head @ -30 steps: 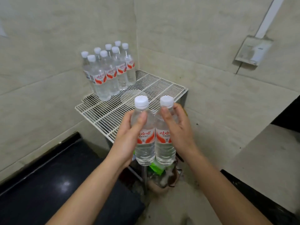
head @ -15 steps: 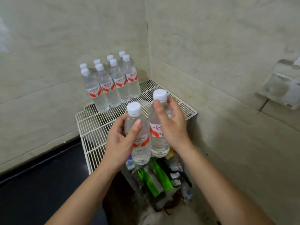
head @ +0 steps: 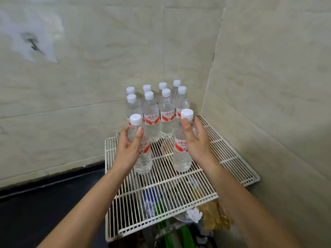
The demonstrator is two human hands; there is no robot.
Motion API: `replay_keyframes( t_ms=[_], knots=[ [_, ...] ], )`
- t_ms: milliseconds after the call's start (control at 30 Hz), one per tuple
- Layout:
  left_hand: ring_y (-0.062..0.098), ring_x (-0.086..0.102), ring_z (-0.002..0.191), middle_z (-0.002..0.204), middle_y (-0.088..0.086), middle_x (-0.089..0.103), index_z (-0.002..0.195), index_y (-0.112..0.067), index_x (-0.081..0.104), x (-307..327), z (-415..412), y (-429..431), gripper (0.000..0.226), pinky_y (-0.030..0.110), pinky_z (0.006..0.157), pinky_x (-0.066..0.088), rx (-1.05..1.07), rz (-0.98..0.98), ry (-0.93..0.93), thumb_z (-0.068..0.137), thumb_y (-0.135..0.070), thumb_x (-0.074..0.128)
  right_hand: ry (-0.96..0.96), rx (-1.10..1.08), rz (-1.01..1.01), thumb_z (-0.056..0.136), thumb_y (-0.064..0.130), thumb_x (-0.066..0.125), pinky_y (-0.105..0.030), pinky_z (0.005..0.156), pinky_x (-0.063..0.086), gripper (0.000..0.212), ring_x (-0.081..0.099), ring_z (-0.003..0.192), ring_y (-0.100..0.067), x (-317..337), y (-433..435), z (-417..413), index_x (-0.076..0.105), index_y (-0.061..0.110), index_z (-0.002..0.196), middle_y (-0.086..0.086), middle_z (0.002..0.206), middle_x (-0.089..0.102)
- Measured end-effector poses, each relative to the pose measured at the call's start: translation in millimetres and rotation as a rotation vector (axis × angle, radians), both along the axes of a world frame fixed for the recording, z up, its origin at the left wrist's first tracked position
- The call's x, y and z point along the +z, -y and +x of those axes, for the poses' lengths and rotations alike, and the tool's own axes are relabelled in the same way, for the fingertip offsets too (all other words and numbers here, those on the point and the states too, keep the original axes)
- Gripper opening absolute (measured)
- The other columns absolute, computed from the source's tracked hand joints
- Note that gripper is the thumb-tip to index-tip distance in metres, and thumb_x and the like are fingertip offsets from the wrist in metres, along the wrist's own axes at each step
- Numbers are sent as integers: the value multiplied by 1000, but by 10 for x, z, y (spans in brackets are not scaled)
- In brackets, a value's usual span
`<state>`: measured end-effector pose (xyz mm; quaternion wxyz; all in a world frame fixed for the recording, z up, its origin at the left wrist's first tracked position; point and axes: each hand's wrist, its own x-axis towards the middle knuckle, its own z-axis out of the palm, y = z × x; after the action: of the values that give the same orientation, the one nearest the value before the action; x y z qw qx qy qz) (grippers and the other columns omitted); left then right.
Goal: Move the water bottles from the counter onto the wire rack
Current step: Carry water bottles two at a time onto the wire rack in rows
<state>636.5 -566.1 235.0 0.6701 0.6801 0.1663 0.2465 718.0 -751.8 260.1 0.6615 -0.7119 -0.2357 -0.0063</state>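
Note:
A white wire rack (head: 231,158) fills the corner between two tiled walls. Several clear water bottles (head: 167,113) with white caps and red-and-white labels stand in two rows at its back. My left hand (head: 128,149) grips one bottle (head: 143,158) upright over the rack's left part. My right hand (head: 195,140) grips a second bottle (head: 180,156) upright to the right of it. Both bottle bases sit at the level of the rack wires; whether they rest on them I cannot tell. A gap separates the two held bottles.
Beneath the rack, clutter shows through the wires: green items (head: 170,237), crumpled paper (head: 194,213), a brownish bundle (head: 215,215). A dark counter surface (head: 44,208) lies to the left. The tiled walls (head: 268,86) close in behind and to the right.
Both hands moved forward and down over the rack with their bottles. The two bottles, held side by side before, are now spread apart in front of the standing rows.

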Motion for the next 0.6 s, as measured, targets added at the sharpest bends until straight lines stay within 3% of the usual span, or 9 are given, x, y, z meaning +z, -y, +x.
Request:
replay_keyframes(
  t_ms=[67, 133, 200, 333, 400, 467, 533, 600],
  knots=[
    [19, 64, 118, 137, 5, 52, 140, -20, 46, -63, 197, -188, 92, 47, 100, 54, 60, 33, -37, 73, -81, 60, -2, 11, -20, 97, 61, 49, -33, 106, 49, 42, 60, 123, -4, -75, -237, 195, 56, 37, 132, 11, 131, 64],
    [21, 54, 128, 141, 3, 39, 145, -22, 41, -110, 341, -274, 95, 47, 107, 48, 89, 124, -53, 75, -84, 53, -7, 20, -47, 92, 67, 48, -44, 109, 47, 58, 58, 127, -9, -164, -470, 335, 56, 30, 135, 8, 134, 63],
    [21, 50, 132, 140, 2, 38, 144, -27, 39, -193, 454, -318, 87, 48, 112, 43, 103, 170, -62, 79, -83, 51, -10, 68, -54, 91, 67, 48, -47, 110, 47, 61, 58, 127, -10, -245, -647, 426, 56, 26, 136, 7, 134, 63],
    [16, 45, 138, 147, -5, 43, 144, -41, 36, -294, 547, -370, 76, 50, 114, 39, 69, 163, -75, 82, -82, 50, -49, 138, -66, 91, 73, 43, -45, 111, 47, 56, 58, 127, -6, -331, -735, 515, 52, 37, 133, 9, 135, 63],
    [12, 33, 144, 155, -3, 32, 151, -44, 27, -247, 509, -313, 73, 44, 121, 26, 70, 188, -92, 87, -76, 47, -70, 182, -127, 88, 79, 41, -48, 114, 42, 70, 51, 136, -8, -399, -647, 589, 41, 38, 145, 9, 148, 54],
    [13, 25, 145, 158, 3, 18, 157, -42, 10, -291, 426, -246, 82, 35, 119, 19, 94, 243, -159, 87, -71, 41, -79, 277, -253, 85, 81, 45, -52, 116, 39, 87, 43, 143, -13, -538, -494, 654, 17, 39, 156, 8, 159, 39],
    [21, 25, 148, 160, 4, 12, 157, -41, -1, -466, 330, -218, 101, 47, 120, 26, 126, 263, -225, 79, -83, 46, -120, 332, -421, 77, 82, 57, -53, 116, 38, 104, 40, 144, -15, -739, -319, 675, 3, 42, 157, 6, 161, 34],
    [19, 35, 142, 157, 1, 23, 157, -37, 7, -701, 231, -196, 111, 47, 114, 39, 136, 248, -285, 71, -82, 60, -159, 321, -548, 66, 81, 69, -52, 113, 42, 120, 43, 141, -16, -913, -170, 658, 3, 43, 158, 5, 158, 38]
  ],
)
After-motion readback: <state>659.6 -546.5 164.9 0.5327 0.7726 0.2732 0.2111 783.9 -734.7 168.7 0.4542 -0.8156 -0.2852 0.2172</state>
